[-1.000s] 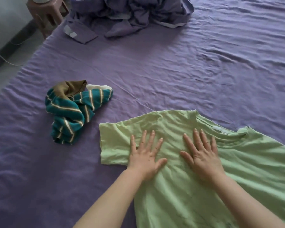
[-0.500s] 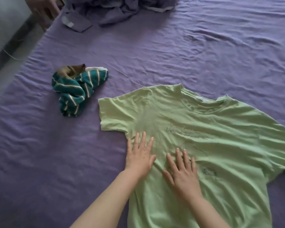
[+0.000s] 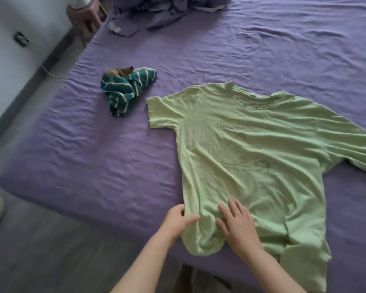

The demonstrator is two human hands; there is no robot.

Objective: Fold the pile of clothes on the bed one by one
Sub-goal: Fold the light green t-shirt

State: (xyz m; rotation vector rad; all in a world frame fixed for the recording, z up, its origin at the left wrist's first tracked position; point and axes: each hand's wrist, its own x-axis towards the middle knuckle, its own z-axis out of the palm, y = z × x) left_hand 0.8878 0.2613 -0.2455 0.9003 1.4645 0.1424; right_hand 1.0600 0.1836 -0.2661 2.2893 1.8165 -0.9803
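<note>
The left hand point(image 3: 179, 218) pinches the near left edge of the green T-shirt point(image 3: 251, 157), thumb on top and fingers tucked under the cloth. Just beside it, the right hand point(image 3: 238, 226) lies flat on the hem, fingers straight, gripping nothing. From both hands the shirt runs lengthwise away across the bed point(image 3: 93, 166), collar farthest off, so the left hand looks better placed to start a fold.

Green T-shirt point(image 3: 251, 149) spread on purple bed point(image 3: 93, 157), left hand point(image 3: 179, 218) pinching its side, right hand point(image 3: 239, 227) flat
</note>
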